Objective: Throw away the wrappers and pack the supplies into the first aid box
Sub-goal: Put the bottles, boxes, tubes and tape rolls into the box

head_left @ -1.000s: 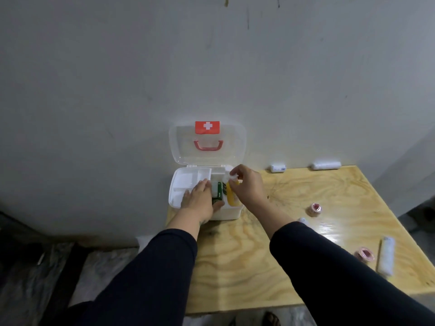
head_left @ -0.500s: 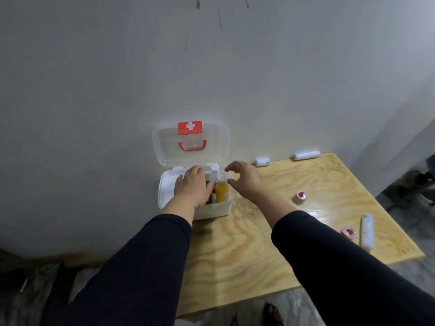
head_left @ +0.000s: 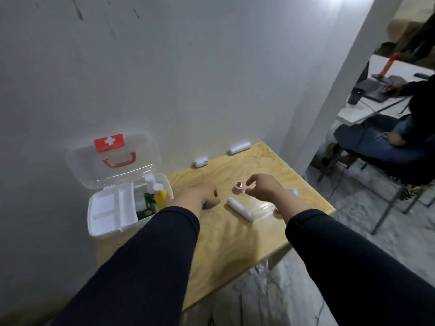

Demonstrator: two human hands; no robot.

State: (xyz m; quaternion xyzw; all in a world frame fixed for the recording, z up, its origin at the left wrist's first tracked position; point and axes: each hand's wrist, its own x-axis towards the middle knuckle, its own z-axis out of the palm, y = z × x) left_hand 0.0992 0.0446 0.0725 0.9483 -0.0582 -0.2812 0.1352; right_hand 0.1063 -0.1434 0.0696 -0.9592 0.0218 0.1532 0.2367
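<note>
A small pink tape roll (head_left: pixel 239 186) is seen on the wooden table (head_left: pixel 235 236), just beyond the fingertips of the right hand (head_left: pixel 263 190), whose thumb and forefinger are spread open around nothing. The left hand (head_left: pixel 204 196) is loosely curled and empty, farther from the roll. A white bandage roll (head_left: pixel 240 209) lies between the hands, its long axis angled from far-left to near-right. Two more white rolls, a short one (head_left: pixel 201 161) and a longer one (head_left: pixel 239 147), are counted along the wall. One first aid box (head_left: pixel 106 222) stands open at the left, a yellow bottle (head_left: pixel 160 197) inside.
</note>
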